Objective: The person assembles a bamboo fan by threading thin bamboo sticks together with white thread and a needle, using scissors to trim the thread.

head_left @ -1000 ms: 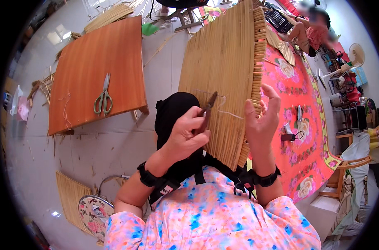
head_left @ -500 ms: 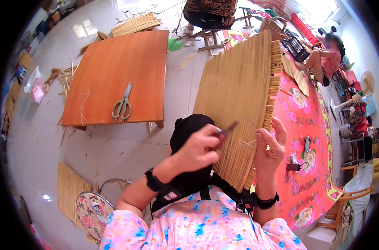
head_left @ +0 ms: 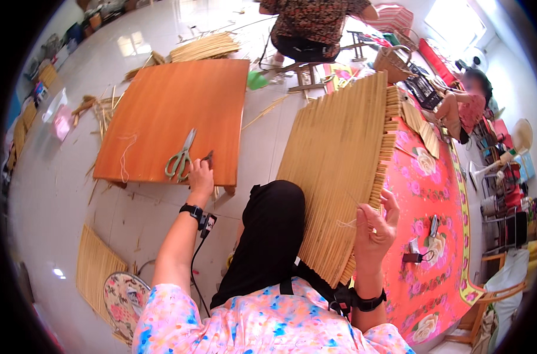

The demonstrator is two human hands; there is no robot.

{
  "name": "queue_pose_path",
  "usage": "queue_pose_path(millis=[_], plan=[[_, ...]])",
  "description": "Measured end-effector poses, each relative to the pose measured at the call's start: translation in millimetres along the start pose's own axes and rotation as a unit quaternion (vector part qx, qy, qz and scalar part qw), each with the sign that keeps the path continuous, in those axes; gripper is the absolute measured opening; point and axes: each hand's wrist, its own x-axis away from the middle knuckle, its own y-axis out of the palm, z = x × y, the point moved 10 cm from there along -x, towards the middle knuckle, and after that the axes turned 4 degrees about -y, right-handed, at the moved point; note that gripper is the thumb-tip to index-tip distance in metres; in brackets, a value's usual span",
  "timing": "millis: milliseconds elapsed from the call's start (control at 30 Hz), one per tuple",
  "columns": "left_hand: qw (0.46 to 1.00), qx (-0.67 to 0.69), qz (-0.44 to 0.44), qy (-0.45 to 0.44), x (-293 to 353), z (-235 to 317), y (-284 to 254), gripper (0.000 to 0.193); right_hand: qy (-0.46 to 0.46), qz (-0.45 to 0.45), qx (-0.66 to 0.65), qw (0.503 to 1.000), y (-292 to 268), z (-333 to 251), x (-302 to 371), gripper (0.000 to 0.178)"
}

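My left hand [head_left: 201,177] reaches over the orange wooden table [head_left: 168,106], its fingers closed on a small dark tool [head_left: 208,157] whose kind I cannot make out. Just left of it lie scissors [head_left: 179,162] with green handles. Across my lap and the red cloth rests a panel of straw-coloured stalks [head_left: 333,147], set side by side. At its right edge my right hand [head_left: 376,230] pinches a thin needle-like piece [head_left: 352,199] between thumb and fingertips, the other fingers raised. White thread [head_left: 346,223] loops loosely beside that thumb.
A loose thread [head_left: 125,156] lies on the table's left part. Red flowered cloth [head_left: 422,236] spreads at right, bearing a small black box [head_left: 412,258]. A smaller stalk panel [head_left: 97,265] and a round flowered seat [head_left: 123,298] are lower left. Two people sit farther off.
My left hand has moved from above the stalk panel leftward to the table, carrying the small dark tool. My right hand keeps its pinch, slightly lower in view. The view has shifted a little.
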Motion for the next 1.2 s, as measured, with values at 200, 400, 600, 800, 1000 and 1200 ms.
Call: queue_pose_path(millis=[200,400,600,800,1000,1200], plan=[[0.997,-0.040,-0.032,-0.052,-8,1,11,0.034,-0.020,0.005,0.024,1.000,-4,0,-1,0.014],[0.999,-0.020,0.000,-0.040,-11,22,-11,0.042,-0.013,0.015,0.024,1.000,-2,-2,-2,0.014],[0.904,0.398,-0.063,0.141,-3,194,-132,0.028,-0.013,0.023,0.029,0.999,-5,-3,-5,0.015],[0.683,0.658,-0.288,0.134,72,307,-188,0.022,-0.003,0.028,0.007,1.000,-3,-2,-4,0.015],[0.594,0.752,-0.279,0.071,84,334,-191,0.016,0.011,0.034,-0.016,0.999,-2,0,-4,0.013],[0.538,0.805,-0.246,0.038,82,339,-186,0.008,0.009,0.021,0.039,0.999,-6,-4,-6,0.024]])
